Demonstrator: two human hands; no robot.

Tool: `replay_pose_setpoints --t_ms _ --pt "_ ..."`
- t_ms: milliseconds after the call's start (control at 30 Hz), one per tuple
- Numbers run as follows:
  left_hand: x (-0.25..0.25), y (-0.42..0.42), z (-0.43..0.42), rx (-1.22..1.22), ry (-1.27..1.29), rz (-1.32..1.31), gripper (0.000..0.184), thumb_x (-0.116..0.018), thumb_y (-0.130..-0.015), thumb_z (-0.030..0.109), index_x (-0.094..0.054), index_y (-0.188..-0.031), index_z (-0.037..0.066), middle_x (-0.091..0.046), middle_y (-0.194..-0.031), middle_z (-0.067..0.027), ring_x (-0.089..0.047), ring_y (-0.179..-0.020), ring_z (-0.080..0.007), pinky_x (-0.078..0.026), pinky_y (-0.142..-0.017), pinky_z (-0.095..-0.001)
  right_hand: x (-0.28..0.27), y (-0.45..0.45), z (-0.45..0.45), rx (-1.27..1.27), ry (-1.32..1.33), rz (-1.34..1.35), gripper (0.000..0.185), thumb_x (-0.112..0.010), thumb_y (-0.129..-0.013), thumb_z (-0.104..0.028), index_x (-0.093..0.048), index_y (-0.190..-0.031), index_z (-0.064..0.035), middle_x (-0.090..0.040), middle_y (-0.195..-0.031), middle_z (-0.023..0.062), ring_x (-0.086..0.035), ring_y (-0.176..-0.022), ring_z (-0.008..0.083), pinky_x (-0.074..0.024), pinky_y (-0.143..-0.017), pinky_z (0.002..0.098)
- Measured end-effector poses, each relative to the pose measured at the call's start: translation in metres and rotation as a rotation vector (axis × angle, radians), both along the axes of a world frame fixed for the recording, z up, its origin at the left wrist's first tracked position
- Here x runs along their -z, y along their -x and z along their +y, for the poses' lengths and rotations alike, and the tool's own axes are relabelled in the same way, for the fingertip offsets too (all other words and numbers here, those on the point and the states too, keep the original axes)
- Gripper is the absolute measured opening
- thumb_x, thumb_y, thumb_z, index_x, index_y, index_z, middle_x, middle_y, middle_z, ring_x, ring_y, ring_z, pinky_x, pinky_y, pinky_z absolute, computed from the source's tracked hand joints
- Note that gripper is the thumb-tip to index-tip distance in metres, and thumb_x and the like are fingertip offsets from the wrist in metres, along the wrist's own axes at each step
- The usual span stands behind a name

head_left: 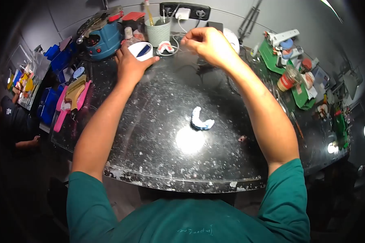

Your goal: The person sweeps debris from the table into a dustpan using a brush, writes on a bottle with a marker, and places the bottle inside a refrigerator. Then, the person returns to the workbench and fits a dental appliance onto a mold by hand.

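At the back of the bench, my left hand (130,67) curls round the near side of a white cup (149,54), its thumb on the right. Inside the cup is a dark blue piece (143,50). My right hand (205,42) is raised to the right of the cup, thumb and fingers pinched together. What they hold, if anything, is too small to make out. A red-and-white dental model (165,48) sits between the two hands. Nearer to me, a pale blue-white dental arch (201,120) lies on the black bench (162,133), apart from both hands.
Behind the hands stand a blue machine (105,42), a ribbed pot with brushes (158,33) and a power strip (194,12). Pink-handled brushes (74,97) lie left. Green trays (269,56) with jars and tools line the right. Another person's hand (33,141) shows far left.
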State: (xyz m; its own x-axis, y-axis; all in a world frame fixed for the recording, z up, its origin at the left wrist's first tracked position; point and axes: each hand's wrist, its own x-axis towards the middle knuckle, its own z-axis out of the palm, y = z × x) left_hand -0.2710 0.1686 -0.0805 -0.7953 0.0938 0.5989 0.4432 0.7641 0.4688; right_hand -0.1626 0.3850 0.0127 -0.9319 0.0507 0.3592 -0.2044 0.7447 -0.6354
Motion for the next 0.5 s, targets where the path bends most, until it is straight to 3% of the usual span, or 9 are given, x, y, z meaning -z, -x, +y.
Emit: replay_pose_setpoints --t_ms 33,67,133,167,267,300,400,500 --pt "0.003 0.005 0.003 0.013 -0.048 0.066 0.116 -0.088 -0.056 0.053 -0.03 -0.138 -0.007 -0.042 -0.13 -0.0303 -0.039 -0.124 -0.0456 -0.035 -0.105 -0.0496 -0.001 0.016 -0.006 0.026 -0.009 -0.016 0.025 -0.067 -0.086 -0.029 -0.071 -0.094 -0.0052 -0.07 -0.079 0.0085 -0.066 -0.073 0.0178 -0.0504 -0.071 0.0333" --pt "0.005 0.009 0.004 -0.013 -0.055 0.001 0.111 -0.087 -0.059 0.05 -0.032 -0.137 -0.007 -0.044 -0.129 -0.0299 -0.042 -0.122 -0.0445 -0.037 -0.104 -0.0483 0.0 0.024 -0.01 0.017 -0.005 -0.009 0.025 -0.066 -0.086 -0.028 -0.071 -0.094 -0.0052 -0.07 -0.078 0.0084 -0.066 -0.072 0.0177 -0.0502 -0.071 0.0331" --pt "0.0 0.012 -0.002 0.083 -0.06 -0.129 0.102 -0.086 -0.063 0.044 -0.034 -0.137 -0.004 -0.048 -0.127 -0.027 -0.047 -0.119 -0.0409 -0.04 -0.102 -0.046 -0.003 0.035 -0.025 0.001 0.006 0.004 0.024 -0.066 -0.086 -0.027 -0.071 -0.094 -0.0051 -0.07 -0.078 0.0081 -0.066 -0.071 0.0176 -0.05 -0.07 0.0328" --pt "0.0 0.008 -0.008 0.177 -0.075 -0.112 0.092 -0.086 -0.065 0.034 -0.038 -0.136 0.001 -0.051 -0.127 -0.0218 -0.051 -0.118 -0.037 -0.042 -0.1 -0.0437 -0.004 0.035 -0.029 -0.019 -0.015 -0.016 0.023 -0.067 -0.086 -0.027 -0.072 -0.094 -0.0062 -0.07 -0.077 0.0085 -0.066 -0.071 0.0188 -0.0502 -0.07 0.0331" --pt "-0.018 -0.037 -0.035 0.431 -0.086 -0.046 0.089 -0.088 -0.063 0.023 -0.041 -0.137 0.004 -0.052 -0.129 -0.0173 -0.052 -0.121 -0.033 -0.043 -0.101 -0.0405 0.002 0.027 -0.036 -0.101 -0.126 0.088 0.021 -0.066 -0.086 -0.022 -0.072 -0.096 -0.005 -0.068 -0.079 0.0064 -0.063 -0.073 0.0113 -0.0501 -0.071 0.0287" --pt "-0.022 -0.052 -0.043 0.486 -0.084 -0.026 0.09 -0.088 -0.061 0.019 -0.041 -0.137 0.005 -0.051 -0.13 -0.0168 -0.051 -0.122 -0.0318 -0.043 -0.102 -0.0396 0.001 0.017 -0.043 -0.131 -0.119 0.11 0.018 -0.07 -0.082 -0.022 -0.072 -0.091 -0.0071 -0.068 -0.082 0.009 -0.066 -0.077 0.0233 -0.0519 -0.075 0.0344" --pt "-0.028 -0.088 -0.066 0.598 -0.08 -0.063 0.093 -0.087 -0.059 0.01 -0.04 -0.139 0.004 -0.047 -0.134 -0.0151 -0.05 -0.123 -0.028 -0.04 -0.104 -0.0375 0.01 -0.001 -0.05 -0.406 -0.188 0.252 0.016 -0.072 -0.078 -0.019 -0.073 -0.09 -0.0082 -0.065 -0.097 0.0096 -0.063 -0.095 0.0258 -0.0497 -0.087 0.0363" --pt "-0.022 -0.101 -0.077 0.706 -0.155 -0.098 0.094 -0.087 -0.059 0.007 -0.038 -0.14 0.003 -0.044 -0.136 -0.0159 -0.048 -0.125 -0.0283 -0.039 -0.106 -0.0377 0.015 -0.014 -0.062 -0.468 -0.309 0.291 0.015 -0.075 -0.073 -0.018 -0.074 -0.086 -0.01 -0.058 -0.117 0.011 -0.048 -0.119 0.0312 -0.0412 -0.102 0.0418"
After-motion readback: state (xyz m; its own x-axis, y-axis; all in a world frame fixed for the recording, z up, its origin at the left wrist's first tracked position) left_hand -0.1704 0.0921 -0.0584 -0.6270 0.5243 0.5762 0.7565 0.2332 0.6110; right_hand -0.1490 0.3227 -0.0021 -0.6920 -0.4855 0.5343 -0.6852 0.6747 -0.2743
